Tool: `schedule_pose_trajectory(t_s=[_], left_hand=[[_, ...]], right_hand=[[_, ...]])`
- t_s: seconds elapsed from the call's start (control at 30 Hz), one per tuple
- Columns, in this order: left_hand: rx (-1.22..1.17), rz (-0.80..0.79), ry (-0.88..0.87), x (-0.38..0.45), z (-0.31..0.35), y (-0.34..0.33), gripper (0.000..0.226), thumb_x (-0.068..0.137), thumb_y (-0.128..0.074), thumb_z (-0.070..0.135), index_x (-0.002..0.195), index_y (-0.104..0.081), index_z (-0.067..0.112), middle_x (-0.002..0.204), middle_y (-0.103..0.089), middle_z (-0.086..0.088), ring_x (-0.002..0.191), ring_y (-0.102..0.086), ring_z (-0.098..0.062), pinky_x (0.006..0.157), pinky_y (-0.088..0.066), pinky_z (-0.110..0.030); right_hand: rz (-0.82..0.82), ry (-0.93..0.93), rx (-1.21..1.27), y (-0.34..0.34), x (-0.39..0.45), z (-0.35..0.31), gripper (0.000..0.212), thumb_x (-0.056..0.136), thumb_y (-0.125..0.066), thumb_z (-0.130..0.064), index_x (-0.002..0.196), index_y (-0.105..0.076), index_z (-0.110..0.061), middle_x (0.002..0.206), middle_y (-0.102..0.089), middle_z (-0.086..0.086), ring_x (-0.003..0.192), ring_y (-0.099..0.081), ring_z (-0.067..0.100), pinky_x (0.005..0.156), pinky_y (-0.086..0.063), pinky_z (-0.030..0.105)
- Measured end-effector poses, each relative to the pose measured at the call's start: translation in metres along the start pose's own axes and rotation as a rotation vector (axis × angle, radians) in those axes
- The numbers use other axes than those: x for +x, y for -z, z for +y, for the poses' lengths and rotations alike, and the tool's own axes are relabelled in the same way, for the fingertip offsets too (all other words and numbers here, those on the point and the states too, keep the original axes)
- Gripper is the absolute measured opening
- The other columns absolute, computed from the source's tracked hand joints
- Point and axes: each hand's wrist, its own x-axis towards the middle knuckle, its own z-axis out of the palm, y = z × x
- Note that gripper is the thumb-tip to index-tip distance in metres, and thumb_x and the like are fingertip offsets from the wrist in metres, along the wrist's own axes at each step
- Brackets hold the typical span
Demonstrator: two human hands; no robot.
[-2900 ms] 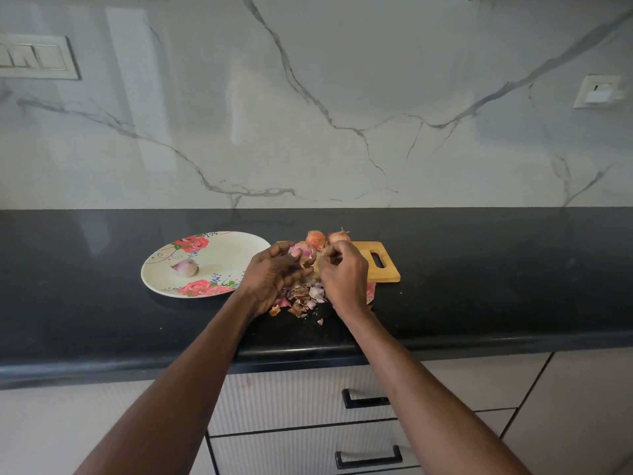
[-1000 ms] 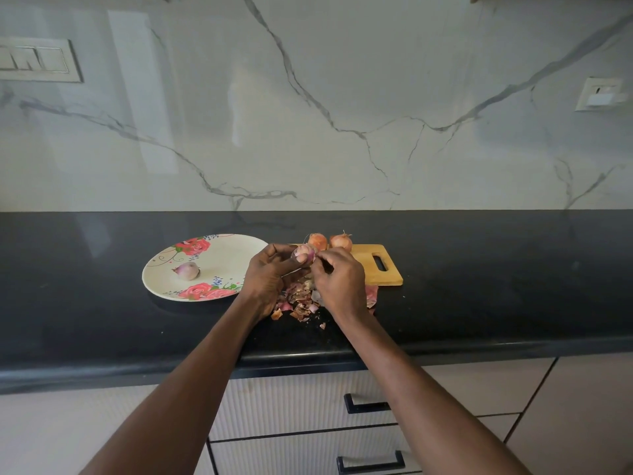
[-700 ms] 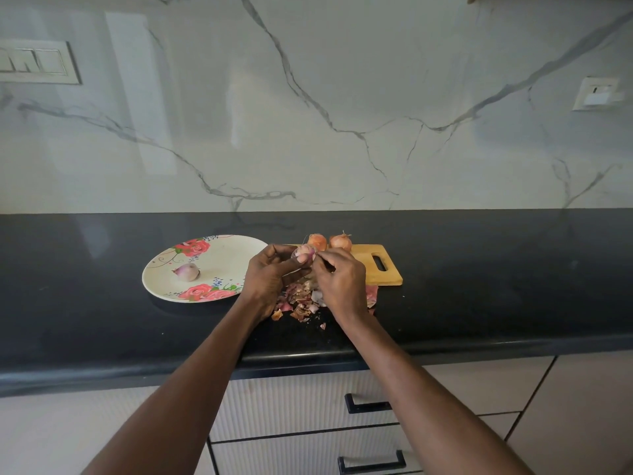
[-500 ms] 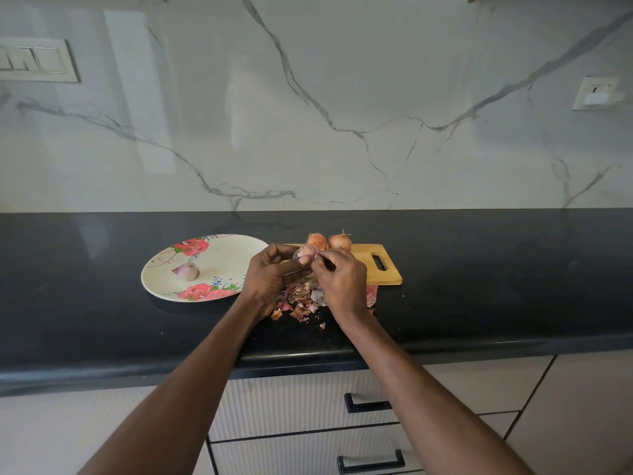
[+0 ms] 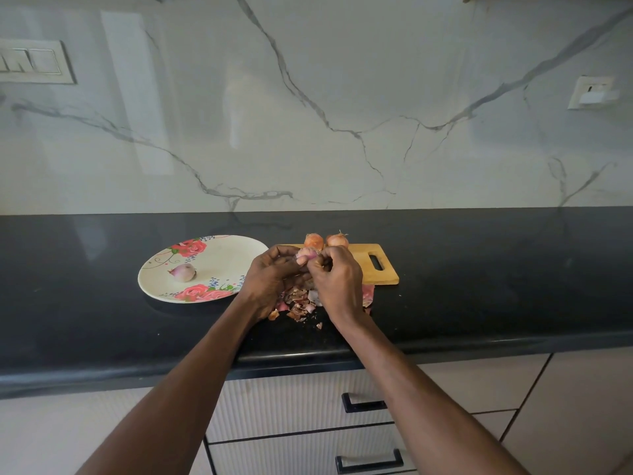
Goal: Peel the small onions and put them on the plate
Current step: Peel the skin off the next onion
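Head view: both hands meet over the black worktop (image 5: 479,269), just above a heap of onion skins (image 5: 301,303). The left hand (image 5: 270,279) has its grip curled round a small pinkish onion (image 5: 306,256), partly peeled, which shows between the fingertips of the two hands. The right hand (image 5: 337,279) has its fingers bent inward, its grip pinching at the same onion on its 3 o'clock side; what exactly the fingertips hold is too small to tell. At 12 o'clock from the hands, two unpeeled onions (image 5: 325,240) sit side by side at the far edge of a wooden cutting board (image 5: 373,265), whose handle slot points to 3 o'clock. At 9 o'clock from the hands lies a floral plate (image 5: 222,255) with one peeled onion (image 5: 183,271) on it, towards its left half. The skins lie at the board's near edge and on the worktop, at 6 o'clock from the held onion.
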Motion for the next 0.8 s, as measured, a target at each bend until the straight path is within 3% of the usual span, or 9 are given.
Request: schedule_pose_trajectory(t_s=[0.27, 0.43, 0.53, 0.6, 0.73, 0.8], left_hand=[[-0.080, 0.004, 0.056, 0.0024, -0.0005, 0.0016, 0.036, 0.088, -0.067, 0.008, 0.120, -0.058, -0.005, 0.101, -0.070, -0.024, 0.089, -0.073, -0.029, 0.075, -0.063, -0.037], [-0.106, 0.024, 0.067, 0.0024, 0.0035, 0.0008, 0.018, 0.097, -0.057, 0.001, 0.114, -0.058, -0.003, 0.099, -0.071, -0.024, 0.086, -0.074, -0.029, 0.074, -0.064, -0.036], [-0.130, 0.038, 0.069, 0.0023, 0.0058, 0.0016, 0.020, 0.095, -0.058, 0.002, 0.114, -0.059, -0.003, 0.101, -0.071, -0.025, 0.087, -0.074, -0.030, 0.082, -0.063, -0.039], [-0.151, 0.047, 0.067, 0.0023, 0.0070, 0.0019, 0.019, 0.097, -0.055, 0.000, 0.115, -0.058, -0.003, 0.102, -0.071, -0.023, 0.088, -0.074, -0.029, 0.079, -0.063, -0.037], [-0.200, 0.056, 0.052, 0.0024, 0.0085, 0.0025, 0.020, 0.099, -0.052, -0.001, 0.117, -0.057, -0.004, 0.098, -0.073, -0.020, 0.088, -0.075, -0.028, 0.077, -0.063, -0.034], [-0.203, 0.062, 0.043, 0.0023, 0.0088, 0.0026, 0.018, 0.098, -0.053, -0.001, 0.116, -0.058, -0.003, 0.096, -0.073, -0.018, 0.088, -0.075, -0.028, 0.080, -0.063, -0.035]], right_hand=[[-0.049, -0.119, 0.090, 0.0028, 0.0031, 0.0017, 0.015, 0.083, -0.077, -0.008, 0.079, -0.064, -0.003, 0.075, -0.063, 0.007, 0.068, -0.057, 0.019, 0.060, -0.045, 0.026], [-0.049, -0.194, 0.117, 0.0024, 0.0040, 0.0041, 0.016, 0.085, -0.078, -0.013, 0.083, -0.065, -0.003, 0.078, -0.065, 0.006, 0.067, -0.056, 0.013, 0.059, -0.042, 0.018], [-0.048, -0.200, 0.120, 0.0027, 0.0043, 0.0040, 0.014, 0.086, -0.076, -0.010, 0.081, -0.065, -0.003, 0.078, -0.065, 0.006, 0.068, -0.058, 0.016, 0.058, -0.047, 0.024], [-0.044, -0.201, 0.112, 0.0037, 0.0041, 0.0033, 0.013, 0.087, -0.075, -0.010, 0.083, -0.065, -0.003, 0.078, -0.065, 0.005, 0.069, -0.060, 0.017, 0.059, -0.050, 0.028], [-0.066, -0.240, 0.092, 0.0051, 0.0038, 0.0034, 0.014, 0.085, -0.076, -0.011, 0.084, -0.065, -0.003, 0.079, -0.065, 0.006, 0.070, -0.061, 0.018, 0.061, -0.050, 0.029], [-0.121, -0.233, 0.076, 0.0054, 0.0043, 0.0032, 0.011, 0.083, -0.077, -0.006, 0.081, -0.066, -0.004, 0.077, -0.064, 0.004, 0.066, -0.058, 0.013, 0.058, -0.046, 0.022]])
